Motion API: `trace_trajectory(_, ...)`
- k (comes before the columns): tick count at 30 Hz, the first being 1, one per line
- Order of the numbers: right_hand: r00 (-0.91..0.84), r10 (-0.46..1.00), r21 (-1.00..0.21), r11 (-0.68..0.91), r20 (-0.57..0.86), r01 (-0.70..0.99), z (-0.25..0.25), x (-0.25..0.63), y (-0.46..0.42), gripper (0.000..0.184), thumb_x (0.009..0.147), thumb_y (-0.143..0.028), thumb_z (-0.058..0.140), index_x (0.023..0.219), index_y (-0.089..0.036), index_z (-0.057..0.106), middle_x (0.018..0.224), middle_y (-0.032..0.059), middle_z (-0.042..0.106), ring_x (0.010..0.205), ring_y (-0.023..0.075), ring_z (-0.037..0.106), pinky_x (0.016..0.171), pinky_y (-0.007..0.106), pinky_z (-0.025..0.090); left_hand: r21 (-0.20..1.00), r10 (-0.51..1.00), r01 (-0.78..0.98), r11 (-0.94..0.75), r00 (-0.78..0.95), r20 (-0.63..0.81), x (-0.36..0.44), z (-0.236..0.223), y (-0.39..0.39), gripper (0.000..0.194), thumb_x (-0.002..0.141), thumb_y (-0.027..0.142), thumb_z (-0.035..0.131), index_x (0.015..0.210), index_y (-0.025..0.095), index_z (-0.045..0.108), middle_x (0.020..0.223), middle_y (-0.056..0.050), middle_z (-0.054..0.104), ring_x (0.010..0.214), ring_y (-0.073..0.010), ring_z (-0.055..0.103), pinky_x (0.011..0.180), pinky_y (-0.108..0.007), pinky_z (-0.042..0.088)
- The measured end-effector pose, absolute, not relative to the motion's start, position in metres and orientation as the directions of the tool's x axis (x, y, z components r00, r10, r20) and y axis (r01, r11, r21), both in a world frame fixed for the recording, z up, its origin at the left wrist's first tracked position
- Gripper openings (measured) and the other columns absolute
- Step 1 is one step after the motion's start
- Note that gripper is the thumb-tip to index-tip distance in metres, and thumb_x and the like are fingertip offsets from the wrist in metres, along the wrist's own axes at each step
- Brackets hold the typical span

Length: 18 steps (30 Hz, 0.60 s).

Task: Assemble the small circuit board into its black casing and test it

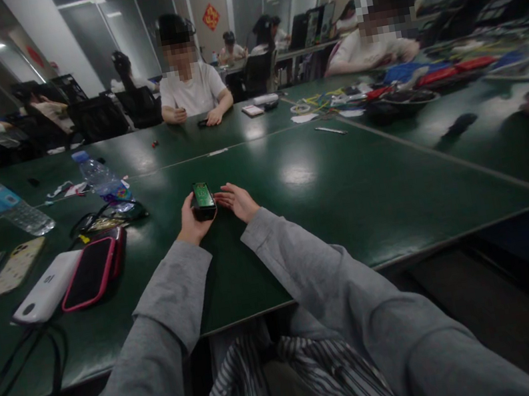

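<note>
My left hand (191, 222) is closed around a small black box with a green top (203, 200), holding it just above the dark green table (326, 201). My right hand (238, 200) rests beside the box on its right, fingers spread and pointing toward it, holding nothing. Both arms are in grey sleeves, stretched forward over the table's near edge.
At left lie a phone in a pink case (89, 273), a white power bank (48, 296), two more phones, cables and two water bottles (103, 179). A person in white (192, 88) sits opposite. Cluttered tools and trays (399, 94) lie at far right.
</note>
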State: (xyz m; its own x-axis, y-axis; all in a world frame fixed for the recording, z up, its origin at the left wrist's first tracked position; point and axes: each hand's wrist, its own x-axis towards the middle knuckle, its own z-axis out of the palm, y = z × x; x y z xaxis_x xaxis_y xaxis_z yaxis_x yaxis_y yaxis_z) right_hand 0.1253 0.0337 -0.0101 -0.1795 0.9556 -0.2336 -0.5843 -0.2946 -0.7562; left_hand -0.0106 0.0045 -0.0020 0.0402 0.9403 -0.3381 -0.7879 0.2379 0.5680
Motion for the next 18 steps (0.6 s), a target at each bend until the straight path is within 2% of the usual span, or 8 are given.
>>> trace_trajectory(7,-0.179,0.957,-0.748,-0.291,-0.229,-0.597,-0.008,0.125,0.03,0.014,0.102,-0.023,0.045,0.093,-0.019,0.054,0.072,0.0022,0.067,0.068,0.0127,0.065,0.069,0.022,0.054,0.622,0.945,-0.75,0.223,0.009,-0.327,-0.008,-0.004,0.005,0.036,0.089,0.038,0.058,0.113,0.012,0.064,0.085,-0.01,0.07,0.077,-0.0191,0.067,0.067,-0.028,0.054)
trace_trajectory(11,-0.226,0.931,-0.703,-0.366,-0.288,-0.61,-0.006,0.125,0.024,0.012,0.101,-0.027,0.045,0.096,-0.019,0.053,0.078,0.0031,0.067,0.072,0.0132,0.064,0.068,0.024,0.053,0.648,0.952,-0.734,0.204,-0.007,-0.307,-0.007,-0.005,0.004,0.03,0.089,0.04,0.058,0.103,0.014,0.066,0.079,-0.007,0.069,0.071,-0.0173,0.065,0.064,-0.027,0.053)
trace_trajectory(15,-0.248,0.921,-0.685,-0.389,-0.299,-0.616,-0.005,0.122,0.018,0.008,0.099,-0.027,0.048,0.097,-0.022,0.054,0.08,-0.0012,0.064,0.07,0.0111,0.061,0.061,0.021,0.048,0.683,0.958,-0.705,0.191,-0.018,-0.286,-0.007,-0.007,0.007,0.026,0.086,0.037,0.056,0.096,0.014,0.066,0.072,-0.005,0.066,0.064,-0.0168,0.062,0.06,-0.028,0.05)
trace_trajectory(18,-0.235,0.926,-0.706,-0.377,-0.294,-0.599,-0.007,0.12,0.018,0.009,0.098,-0.029,0.048,0.097,-0.023,0.055,0.077,-0.0036,0.061,0.068,0.0103,0.058,0.06,0.021,0.044,0.719,0.961,-0.672,0.177,-0.041,-0.274,-0.005,-0.012,0.012,0.023,0.084,0.033,0.056,0.095,0.015,0.066,0.069,-0.005,0.064,0.065,-0.0179,0.062,0.063,-0.03,0.052)
